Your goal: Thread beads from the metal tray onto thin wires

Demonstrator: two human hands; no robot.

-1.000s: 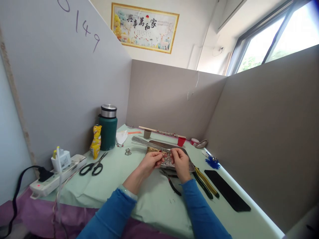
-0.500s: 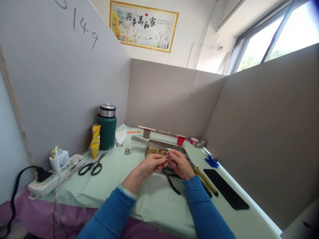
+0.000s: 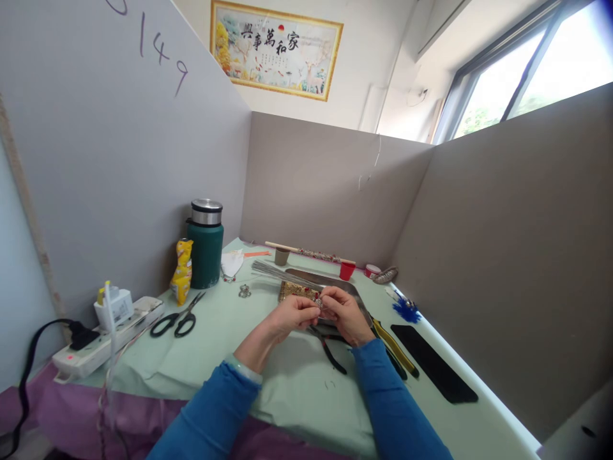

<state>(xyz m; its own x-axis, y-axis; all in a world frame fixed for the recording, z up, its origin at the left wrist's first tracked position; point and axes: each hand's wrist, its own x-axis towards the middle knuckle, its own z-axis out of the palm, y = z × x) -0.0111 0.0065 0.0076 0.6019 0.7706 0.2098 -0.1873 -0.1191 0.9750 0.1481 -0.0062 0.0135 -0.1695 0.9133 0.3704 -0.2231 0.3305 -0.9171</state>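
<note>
Over the middle of the table my left hand (image 3: 297, 312) and my right hand (image 3: 345, 313) meet, thumbs and fingertips pinched close together. Between them is a small, shiny beaded piece (image 3: 318, 303), mostly hidden by my fingers; its exact shape is too small to make out. Just behind the hands lies a box of gold and red beads (image 3: 294, 291) on a dark metal tray (image 3: 352, 291). A bundle of thin wires (image 3: 278, 272) rests across the tray's left side. Below my right hand lie pliers with dark handles (image 3: 332, 359).
Yellow-handled pliers (image 3: 396, 350) and a black strip (image 3: 433, 364) lie right. Scissors (image 3: 181, 317), a green flask (image 3: 205, 249), a yellow packet (image 3: 182, 273) and a power strip (image 3: 108, 342) stand left. Behind are a red cup (image 3: 347, 271) and a beaded stick (image 3: 316, 255). Grey partitions enclose the table.
Both hands stay in nearly the same place. My fingertips have shifted slightly around the small beaded piece, and more of it shows between them.
</note>
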